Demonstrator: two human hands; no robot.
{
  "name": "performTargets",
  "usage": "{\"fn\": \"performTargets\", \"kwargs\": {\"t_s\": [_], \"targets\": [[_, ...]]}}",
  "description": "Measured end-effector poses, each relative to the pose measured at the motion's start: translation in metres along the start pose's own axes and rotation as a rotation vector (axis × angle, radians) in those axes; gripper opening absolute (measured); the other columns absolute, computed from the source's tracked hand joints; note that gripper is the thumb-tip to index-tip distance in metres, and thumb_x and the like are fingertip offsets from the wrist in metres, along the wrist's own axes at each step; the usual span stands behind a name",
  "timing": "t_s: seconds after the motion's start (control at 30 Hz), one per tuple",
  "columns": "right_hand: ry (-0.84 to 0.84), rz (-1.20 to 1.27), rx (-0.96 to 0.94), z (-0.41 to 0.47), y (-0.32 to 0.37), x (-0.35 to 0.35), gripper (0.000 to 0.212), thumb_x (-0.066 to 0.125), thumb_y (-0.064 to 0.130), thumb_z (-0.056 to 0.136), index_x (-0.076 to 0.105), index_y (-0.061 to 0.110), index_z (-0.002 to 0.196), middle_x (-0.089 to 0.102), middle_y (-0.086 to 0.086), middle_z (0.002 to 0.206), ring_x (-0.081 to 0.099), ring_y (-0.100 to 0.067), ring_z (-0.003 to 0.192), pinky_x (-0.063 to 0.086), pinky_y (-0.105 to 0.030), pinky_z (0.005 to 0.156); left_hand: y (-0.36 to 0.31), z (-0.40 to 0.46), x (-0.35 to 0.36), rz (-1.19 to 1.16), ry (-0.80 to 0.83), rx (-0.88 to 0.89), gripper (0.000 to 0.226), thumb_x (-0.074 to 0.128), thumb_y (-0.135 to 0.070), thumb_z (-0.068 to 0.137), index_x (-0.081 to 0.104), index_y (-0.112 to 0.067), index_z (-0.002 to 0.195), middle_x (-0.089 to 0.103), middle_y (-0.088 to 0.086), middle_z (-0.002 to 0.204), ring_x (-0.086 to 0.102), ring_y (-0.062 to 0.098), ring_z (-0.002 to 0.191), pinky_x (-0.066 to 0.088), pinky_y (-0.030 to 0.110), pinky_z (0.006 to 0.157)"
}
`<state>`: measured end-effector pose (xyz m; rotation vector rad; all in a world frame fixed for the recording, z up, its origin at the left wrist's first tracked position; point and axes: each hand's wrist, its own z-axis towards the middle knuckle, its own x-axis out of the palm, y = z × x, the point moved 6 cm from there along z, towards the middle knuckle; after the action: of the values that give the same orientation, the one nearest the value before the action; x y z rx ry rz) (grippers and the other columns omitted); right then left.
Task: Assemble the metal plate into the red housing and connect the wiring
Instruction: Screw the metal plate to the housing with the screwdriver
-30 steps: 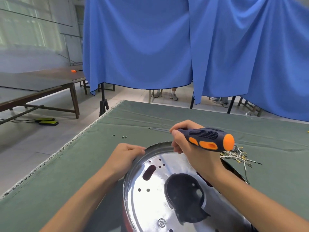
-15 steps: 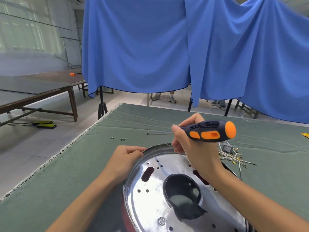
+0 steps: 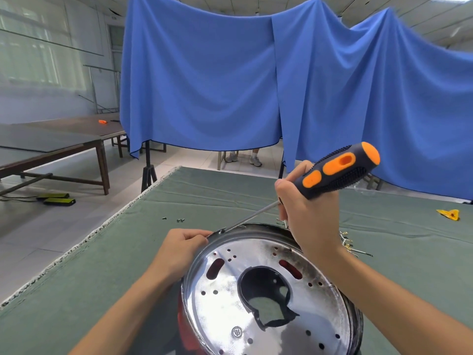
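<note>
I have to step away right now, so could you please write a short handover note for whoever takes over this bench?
Left hand grips the far-left rim of the metal plate, steadying it.
Right hand holds the screwdriver, tip down at the rim beside the left fingers.
The plate sits in the red housing on the green cloth.
Loose screws lie beyond the left hand; the wiring lies right of the housing.
Left: fasten the plate, connect the wiring.
</note>
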<state>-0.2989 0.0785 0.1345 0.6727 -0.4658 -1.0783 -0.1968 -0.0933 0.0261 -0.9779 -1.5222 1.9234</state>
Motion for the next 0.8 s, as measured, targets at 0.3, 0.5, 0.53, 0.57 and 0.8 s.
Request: {"fn": "performTargets", "kwargs": {"t_s": [0.3, 0.5, 0.53, 0.57, 0.8], "targets": [[0.061, -0.076, -0.014, -0.003, -0.003, 0.008, 0.022, 0.054, 0.006, 0.068, 0.038, -0.007, 0.061, 0.037, -0.019, 0.05, 0.035, -0.04, 0.048, 0.033, -0.031, 0.043, 0.0, 0.0, 0.001, -0.02, -0.003, 0.004, 0.058, 0.049, 0.003, 0.088, 0.074, -0.039, 0.057, 0.075, -0.007, 0.074, 0.065, 0.001, 0.063, 0.05, 0.013, 0.06], [0.072, -0.108, -0.017, -0.003, -0.004, 0.012, 0.025, 0.054, 0.006, 0.068, 0.035, -0.009, 0.061, 0.035, -0.022, 0.05, 0.034, -0.041, 0.048, 0.031, -0.038, 0.041, 0.001, 0.0, 0.002, -0.026, 0.017, 0.01, 0.056, 0.048, 0.003, 0.087, 0.076, -0.037, 0.06, 0.075, -0.003, 0.077, 0.065, 0.005, 0.064, 0.051, 0.017, 0.06], [0.073, -0.118, -0.015, -0.003, -0.004, 0.013, 0.025, 0.054, 0.006, 0.068, 0.036, -0.01, 0.061, 0.035, -0.022, 0.05, 0.034, -0.041, 0.048, 0.032, -0.039, 0.041, 0.001, 0.0, 0.001, -0.03, 0.015, 0.008, 0.055, 0.048, 0.004, 0.087, 0.076, -0.035, 0.061, 0.075, -0.002, 0.077, 0.066, 0.005, 0.066, 0.051, 0.017, 0.061], [0.075, -0.128, -0.012, -0.003, -0.005, 0.013, 0.025, 0.054, 0.007, 0.068, 0.036, -0.01, 0.061, 0.036, -0.023, 0.05, 0.035, -0.041, 0.048, 0.032, -0.039, 0.042, 0.002, 0.001, 0.001, -0.031, 0.01, 0.006, 0.052, 0.049, 0.004, 0.087, 0.076, -0.033, 0.063, 0.075, -0.003, 0.078, 0.066, 0.006, 0.068, 0.051, 0.016, 0.062], [0.085, -0.169, 0.016, -0.004, -0.006, 0.016, 0.026, 0.054, 0.009, 0.068, 0.037, -0.01, 0.062, 0.036, -0.024, 0.051, 0.035, -0.042, 0.049, 0.035, -0.043, 0.042, 0.004, 0.002, 0.0, -0.017, 0.002, 0.0, 0.045, 0.049, 0.002, 0.087, 0.076, -0.03, 0.071, 0.075, -0.007, 0.077, 0.067, 0.005, 0.07, 0.051, 0.013, 0.063]]}}
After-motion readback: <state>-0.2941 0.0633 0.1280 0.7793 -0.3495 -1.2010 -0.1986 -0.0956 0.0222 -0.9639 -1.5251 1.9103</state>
